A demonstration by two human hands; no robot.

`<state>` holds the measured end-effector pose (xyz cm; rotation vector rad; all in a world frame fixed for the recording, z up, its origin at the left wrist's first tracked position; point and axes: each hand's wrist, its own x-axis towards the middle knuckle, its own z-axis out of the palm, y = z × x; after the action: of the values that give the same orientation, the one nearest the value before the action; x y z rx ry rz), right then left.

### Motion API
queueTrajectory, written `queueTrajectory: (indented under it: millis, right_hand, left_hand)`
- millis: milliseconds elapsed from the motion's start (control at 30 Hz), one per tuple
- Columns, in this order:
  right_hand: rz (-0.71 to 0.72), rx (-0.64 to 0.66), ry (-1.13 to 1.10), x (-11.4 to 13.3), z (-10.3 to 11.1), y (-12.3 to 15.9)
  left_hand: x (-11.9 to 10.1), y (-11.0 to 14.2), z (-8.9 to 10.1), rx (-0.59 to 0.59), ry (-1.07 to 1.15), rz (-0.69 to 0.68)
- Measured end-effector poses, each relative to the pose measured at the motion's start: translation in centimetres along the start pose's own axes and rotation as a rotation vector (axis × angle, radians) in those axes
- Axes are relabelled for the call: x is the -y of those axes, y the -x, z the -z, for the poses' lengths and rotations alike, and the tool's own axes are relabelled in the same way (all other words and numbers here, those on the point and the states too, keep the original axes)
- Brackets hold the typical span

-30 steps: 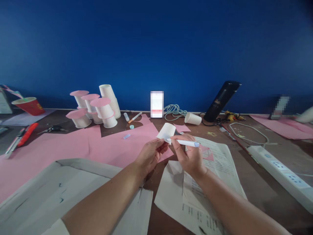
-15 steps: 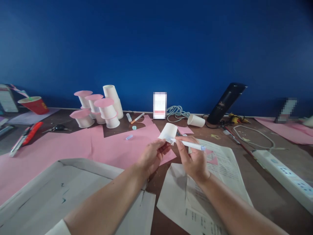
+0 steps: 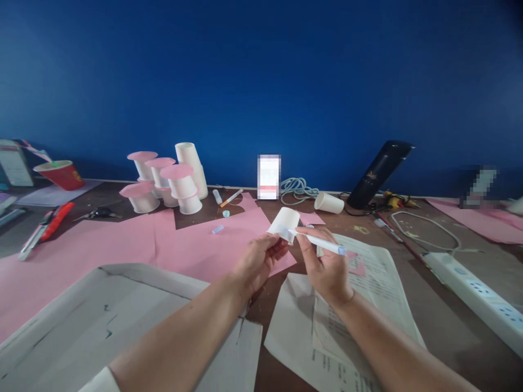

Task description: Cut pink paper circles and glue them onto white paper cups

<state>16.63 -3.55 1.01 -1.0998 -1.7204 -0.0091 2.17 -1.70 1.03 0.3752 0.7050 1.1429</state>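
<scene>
My left hand is closed on a white paper cup, tilted on its side over the middle of the table. In my right hand is a white marker, its light blue end pointing back toward me. The marker's tip is at the side of the cup near the rim; whether it touches cannot be made out. Under and left of the cup lies pink paper. A small pale blue cap rests on that paper.
Pink-topped paper cups and a white cup stack stand at the back left. Behind are a phone, a cable coil and a lying cup. A black cylinder leans right; a power strip lies nearer.
The whole view has shifted very slightly. Both hands keep their holds on the cup and the marker, with almost no other visible movement.
</scene>
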Motion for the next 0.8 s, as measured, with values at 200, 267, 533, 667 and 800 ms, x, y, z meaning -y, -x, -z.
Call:
queueTrajectory:
  millis: [200, 267, 533, 667, 800]
  right_hand:
    - [0.066, 0.046, -0.033, 0.18, -0.09, 0.1]
    - [0.055, 0.028, -0.02, 0.23, -0.06, 0.09]
    - [0.05, -0.051, -0.032, 0.0, 0.33, 0.07]
    - [0.094, -0.102, -0.039, -0.36, 0.32, -0.02]
    - [0.12, -0.073, -0.033, -0.7, 0.12, 0.06]
  left_hand:
    - [0.3, -0.06, 0.05, 0.073, -0.02, -0.035]
    - [0.38, -0.02, 0.04, 0.079, -0.035, -0.036]
    - [0.22, -0.09, 0.25, 0.057, 0.04, -0.034]
    - [-0.09, -0.36, 0.48, 0.043, 0.116, -0.03]
    - [-0.15, -0.71, 0.63, 0.037, 0.133, -0.032]
